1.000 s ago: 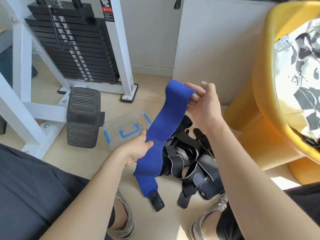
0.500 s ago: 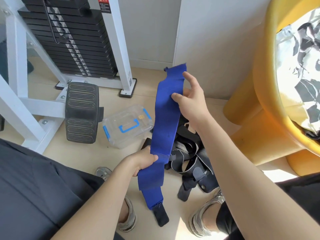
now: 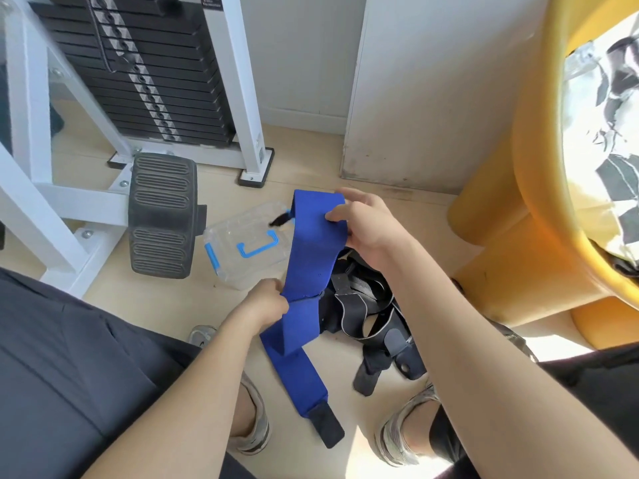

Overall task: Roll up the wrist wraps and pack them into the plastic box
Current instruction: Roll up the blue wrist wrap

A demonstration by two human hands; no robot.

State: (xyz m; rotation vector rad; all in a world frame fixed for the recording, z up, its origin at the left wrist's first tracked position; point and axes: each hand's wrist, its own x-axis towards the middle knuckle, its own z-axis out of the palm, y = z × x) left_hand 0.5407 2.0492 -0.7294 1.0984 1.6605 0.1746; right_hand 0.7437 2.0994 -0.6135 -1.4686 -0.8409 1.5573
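In the head view, the blue wrap [image 3: 311,257] is held up between both hands. The right hand [image 3: 366,226] pinches its top end, with the thumb in front and the fingers curled behind. The left hand [image 3: 266,302] grips it lower down, at the left edge. The wrap runs long from top to bottom, and its black tab [image 3: 328,430] lies on the floor [image 3: 166,305]. Half a second ago the top end stood straight up — now it is folded over. The box [image 3: 242,247] sits just behind the wrap, closed. The black wraps [image 3: 366,305] lie in a heap beside it.
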